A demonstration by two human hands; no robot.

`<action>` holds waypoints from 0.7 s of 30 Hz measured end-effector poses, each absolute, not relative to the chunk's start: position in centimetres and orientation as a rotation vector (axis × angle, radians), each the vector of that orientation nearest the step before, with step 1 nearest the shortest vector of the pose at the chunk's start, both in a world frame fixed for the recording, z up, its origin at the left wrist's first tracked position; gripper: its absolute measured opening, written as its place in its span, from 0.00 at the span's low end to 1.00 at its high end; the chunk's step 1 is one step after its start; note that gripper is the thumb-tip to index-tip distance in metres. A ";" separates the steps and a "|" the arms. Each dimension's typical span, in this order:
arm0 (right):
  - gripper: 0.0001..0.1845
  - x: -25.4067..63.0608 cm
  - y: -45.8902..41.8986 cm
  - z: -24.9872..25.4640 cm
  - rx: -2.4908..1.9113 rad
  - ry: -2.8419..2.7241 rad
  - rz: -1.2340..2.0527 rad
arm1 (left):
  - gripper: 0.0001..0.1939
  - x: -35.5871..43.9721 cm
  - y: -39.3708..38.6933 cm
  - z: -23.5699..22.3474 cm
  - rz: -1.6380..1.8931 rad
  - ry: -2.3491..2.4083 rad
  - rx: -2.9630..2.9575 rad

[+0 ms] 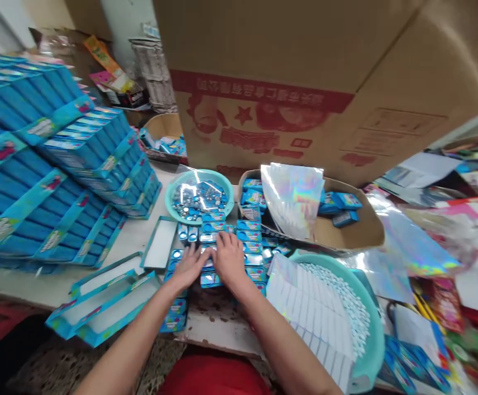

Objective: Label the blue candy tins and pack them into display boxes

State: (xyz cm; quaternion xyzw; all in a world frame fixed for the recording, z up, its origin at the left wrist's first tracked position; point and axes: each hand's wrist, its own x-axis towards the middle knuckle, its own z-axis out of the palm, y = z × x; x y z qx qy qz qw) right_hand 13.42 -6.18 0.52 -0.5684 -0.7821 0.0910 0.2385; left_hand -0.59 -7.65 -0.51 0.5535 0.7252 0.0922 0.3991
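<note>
Small blue boxes (212, 281) with shiny faces stand in columns on the table in front of me. My left hand (188, 267), slightly blurred, lies with its fingers apart over the left columns. Beside it, my right hand (229, 260) rests with fingers stretched over the middle column; the two thumbs nearly meet. Another column of blue boxes (249, 247) stands just right of my right hand. Neither hand visibly grips anything, though the palms hide some of the boxes beneath.
Behind is a turquoise bowl (168, 203) of small shiny pieces. On the right, a turquoise basin (376, 334) holds pale pellets and folded card strips (310, 307). Empty blue trays (115, 307) and stacked blue cartons (94, 148) lie left. A large cardboard box (271, 126) blocks the back.
</note>
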 end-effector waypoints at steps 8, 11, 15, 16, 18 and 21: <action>0.15 34.3 -9.1 -1.7 -2.058 -1.605 0.175 | 0.16 9.8 -7.4 6.1 0.798 1.546 1.992; 0.13 38.5 -9.7 -4.0 -2.139 -1.762 0.635 | 0.13 18.4 -5.6 5.3 0.313 1.272 2.205; 0.08 40.3 -9.7 -4.4 -1.879 -1.858 0.652 | 0.09 24.7 -3.3 2.2 -0.137 1.268 2.233; 0.08 40.6 -9.7 -4.2 -1.874 -1.874 0.559 | 0.08 25.2 -3.0 1.6 -0.172 1.279 2.217; 0.09 41.1 -9.9 -3.9 -1.875 -1.935 0.345 | 0.11 25.8 -2.6 1.1 -0.200 1.284 2.199; 0.13 40.7 -10.7 -4.3 -1.871 -2.042 0.039 | 0.15 26.2 -2.5 1.2 -0.211 1.308 2.185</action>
